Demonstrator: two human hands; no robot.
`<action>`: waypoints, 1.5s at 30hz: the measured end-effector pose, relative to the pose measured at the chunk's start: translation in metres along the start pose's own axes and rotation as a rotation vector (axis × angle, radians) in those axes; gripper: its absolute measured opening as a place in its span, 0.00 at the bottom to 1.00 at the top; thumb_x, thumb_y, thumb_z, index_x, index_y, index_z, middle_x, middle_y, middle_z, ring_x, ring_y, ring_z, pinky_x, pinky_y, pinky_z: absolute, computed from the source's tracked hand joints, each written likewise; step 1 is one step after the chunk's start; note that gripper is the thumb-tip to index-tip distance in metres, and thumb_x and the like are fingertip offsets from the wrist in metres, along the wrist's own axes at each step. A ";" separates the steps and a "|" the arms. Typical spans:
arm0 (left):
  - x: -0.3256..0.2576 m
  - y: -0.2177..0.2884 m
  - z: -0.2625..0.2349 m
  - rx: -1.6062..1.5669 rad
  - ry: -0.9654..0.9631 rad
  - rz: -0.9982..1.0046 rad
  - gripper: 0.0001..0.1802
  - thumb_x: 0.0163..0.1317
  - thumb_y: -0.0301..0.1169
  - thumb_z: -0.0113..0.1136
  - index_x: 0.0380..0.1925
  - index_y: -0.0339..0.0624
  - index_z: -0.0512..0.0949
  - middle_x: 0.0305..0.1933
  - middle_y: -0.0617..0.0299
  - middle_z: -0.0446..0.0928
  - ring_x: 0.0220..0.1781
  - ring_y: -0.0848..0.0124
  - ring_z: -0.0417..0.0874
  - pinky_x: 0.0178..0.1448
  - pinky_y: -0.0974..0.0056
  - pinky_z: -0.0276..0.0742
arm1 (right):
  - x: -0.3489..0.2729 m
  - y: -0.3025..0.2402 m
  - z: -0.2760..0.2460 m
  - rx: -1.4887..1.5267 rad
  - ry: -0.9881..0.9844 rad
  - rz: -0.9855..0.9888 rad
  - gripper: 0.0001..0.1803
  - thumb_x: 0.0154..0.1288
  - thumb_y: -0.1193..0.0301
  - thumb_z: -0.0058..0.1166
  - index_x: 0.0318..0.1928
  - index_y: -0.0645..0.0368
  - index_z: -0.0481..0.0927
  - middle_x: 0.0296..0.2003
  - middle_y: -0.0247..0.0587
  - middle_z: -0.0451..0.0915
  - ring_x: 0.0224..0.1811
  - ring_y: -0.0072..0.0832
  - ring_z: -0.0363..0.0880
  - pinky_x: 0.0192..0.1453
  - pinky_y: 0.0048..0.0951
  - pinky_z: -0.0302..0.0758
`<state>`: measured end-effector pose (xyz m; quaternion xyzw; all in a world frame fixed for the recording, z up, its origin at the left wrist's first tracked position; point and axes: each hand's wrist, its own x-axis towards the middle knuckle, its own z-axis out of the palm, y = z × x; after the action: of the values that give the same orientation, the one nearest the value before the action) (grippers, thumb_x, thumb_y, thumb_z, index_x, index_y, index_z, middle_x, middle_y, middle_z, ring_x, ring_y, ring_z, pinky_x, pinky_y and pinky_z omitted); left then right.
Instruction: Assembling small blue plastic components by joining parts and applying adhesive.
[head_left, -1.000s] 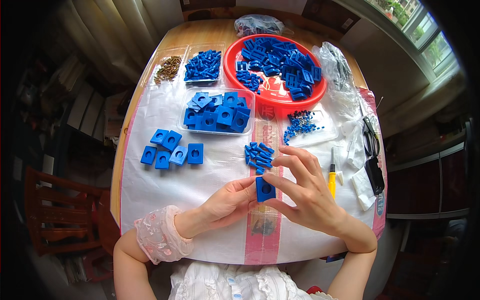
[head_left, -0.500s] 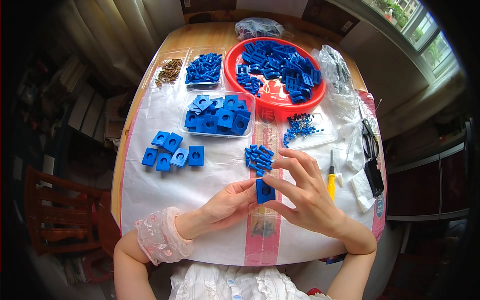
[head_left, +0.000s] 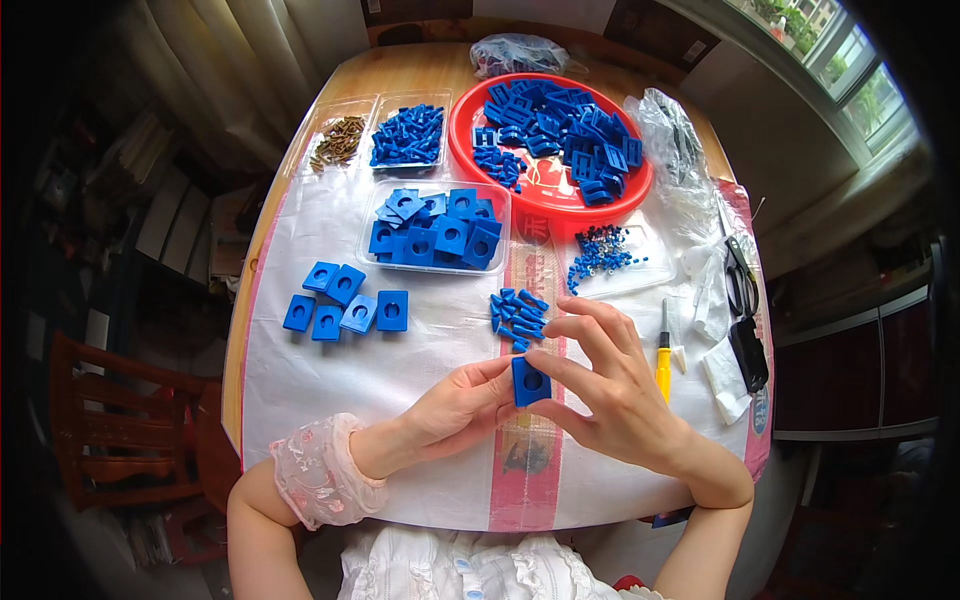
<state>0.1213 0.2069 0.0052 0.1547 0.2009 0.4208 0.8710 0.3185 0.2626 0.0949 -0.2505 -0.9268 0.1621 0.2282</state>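
Between my two hands is a blue rectangular plastic piece [head_left: 531, 382] with a round recess in its face. My left hand [head_left: 462, 408] pinches its left edge. The thumb and index finger of my right hand [head_left: 622, 398] close on its upper and lower right side, while the other fingers are raised and spread. Just beyond the piece lies a small heap of blue pointed plastic parts [head_left: 517, 316]. Several similar blue pieces [head_left: 358, 314] with recesses lie to the left on the white sheet [head_left: 400, 370].
A clear box [head_left: 366, 255] of blue plates stands ahead, beside a red basin [head_left: 463, 160] of blue parts. Behind are trays of screws [head_left: 340, 142] and blue parts [head_left: 408, 136]. Tiny parts [head_left: 600, 255], a yellow-handled screwdriver [head_left: 663, 366] and black-handled scissors [head_left: 741, 285] lie right.
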 end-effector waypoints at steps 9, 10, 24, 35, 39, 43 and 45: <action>0.000 0.000 -0.001 -0.008 -0.003 -0.004 0.21 0.72 0.37 0.53 0.61 0.40 0.70 0.58 0.64 0.75 0.61 0.76 0.74 0.67 0.67 0.70 | 0.000 -0.001 0.000 0.003 -0.006 0.005 0.28 0.40 0.71 0.71 0.47 0.60 0.79 0.49 0.43 0.71 0.64 0.45 0.66 0.64 0.49 0.64; 0.000 0.000 -0.001 -0.010 -0.004 -0.004 0.21 0.72 0.37 0.53 0.61 0.40 0.70 0.58 0.64 0.75 0.61 0.76 0.74 0.67 0.67 0.69 | 0.000 0.000 0.000 0.003 -0.007 0.005 0.28 0.40 0.71 0.71 0.47 0.60 0.79 0.49 0.43 0.71 0.64 0.45 0.66 0.64 0.49 0.64; -0.001 0.000 0.001 -0.005 0.012 -0.003 0.21 0.73 0.36 0.52 0.61 0.40 0.70 0.59 0.64 0.74 0.62 0.76 0.74 0.68 0.67 0.69 | -0.001 0.000 0.001 0.006 -0.012 0.008 0.29 0.41 0.71 0.71 0.48 0.60 0.79 0.49 0.44 0.71 0.64 0.45 0.66 0.64 0.49 0.64; 0.000 -0.001 -0.001 -0.012 0.012 -0.007 0.20 0.73 0.36 0.52 0.61 0.41 0.70 0.58 0.65 0.75 0.61 0.77 0.74 0.66 0.69 0.69 | 0.000 0.001 0.002 0.012 -0.007 -0.002 0.28 0.42 0.70 0.71 0.48 0.60 0.79 0.49 0.44 0.71 0.64 0.45 0.66 0.64 0.50 0.64; 0.000 -0.001 0.001 0.000 0.035 -0.014 0.20 0.73 0.36 0.51 0.61 0.41 0.70 0.58 0.66 0.75 0.61 0.78 0.74 0.66 0.69 0.70 | -0.001 0.002 0.002 0.012 -0.005 -0.002 0.28 0.42 0.70 0.71 0.48 0.60 0.79 0.48 0.44 0.71 0.64 0.45 0.66 0.64 0.50 0.64; 0.000 -0.002 0.000 0.008 0.037 -0.010 0.20 0.73 0.36 0.51 0.61 0.41 0.70 0.58 0.66 0.75 0.61 0.78 0.74 0.66 0.69 0.70 | -0.001 0.002 0.002 0.011 -0.006 -0.003 0.28 0.42 0.70 0.71 0.48 0.60 0.79 0.48 0.44 0.72 0.64 0.45 0.66 0.64 0.50 0.64; 0.000 -0.001 0.000 0.030 0.030 -0.005 0.22 0.73 0.37 0.51 0.62 0.40 0.68 0.59 0.64 0.74 0.62 0.76 0.73 0.67 0.65 0.69 | -0.001 0.002 0.003 0.009 -0.004 -0.005 0.28 0.42 0.70 0.71 0.48 0.60 0.79 0.48 0.44 0.72 0.63 0.45 0.66 0.63 0.50 0.64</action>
<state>0.1218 0.2059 0.0044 0.1609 0.2207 0.4179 0.8664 0.3188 0.2637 0.0915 -0.2469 -0.9271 0.1665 0.2277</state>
